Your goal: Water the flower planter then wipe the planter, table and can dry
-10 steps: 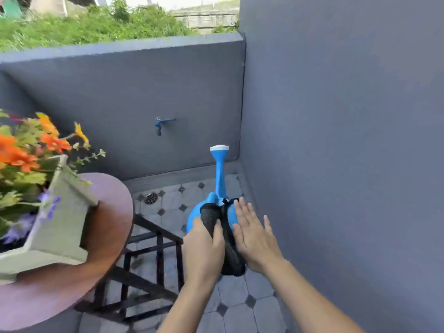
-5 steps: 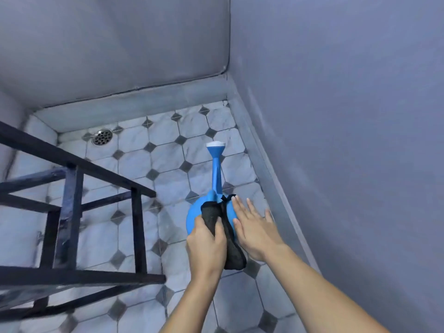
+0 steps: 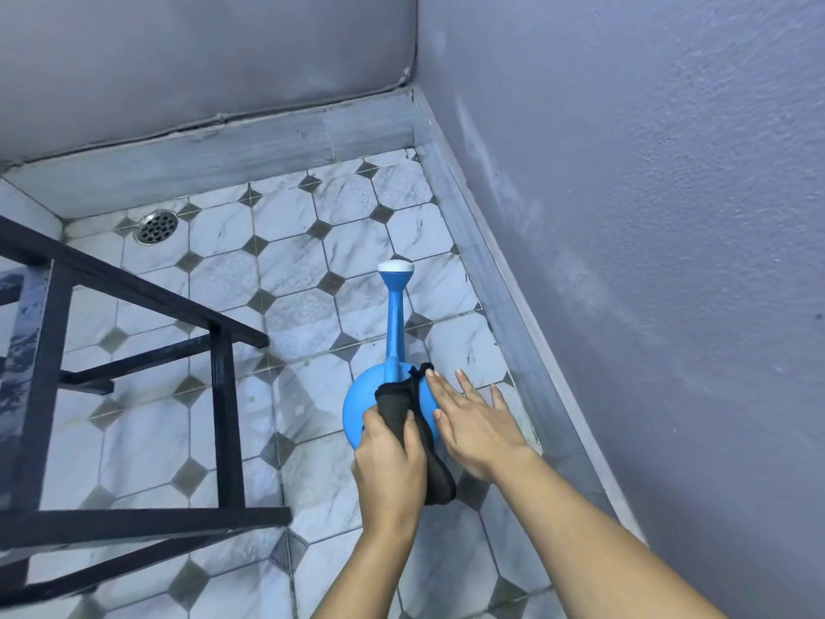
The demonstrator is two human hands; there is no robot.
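While the view has dropped from planter and table to the floor, the left hand (image 3: 390, 457) grips the cloth (image 3: 408, 422) on the can (image 3: 384, 406) at lower centre, the right hand (image 3: 475, 424) lies flat with fingers released, indicating can-drying.

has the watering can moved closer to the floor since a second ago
Yes: the watering can has dropped toward the tiled floor; its spout tip, earlier level with the wall, now sits against tiles.

I see a bright blue watering can (image 3: 357, 406) with a white rose tip, wrapped in a black cloth (image 3: 395, 411). The floor tiles (image 3: 308, 314) are white marbled octagons with grey diamonds; the walls (image 3: 647, 194) are lavender-grey, the table frame (image 3: 223, 395) black.
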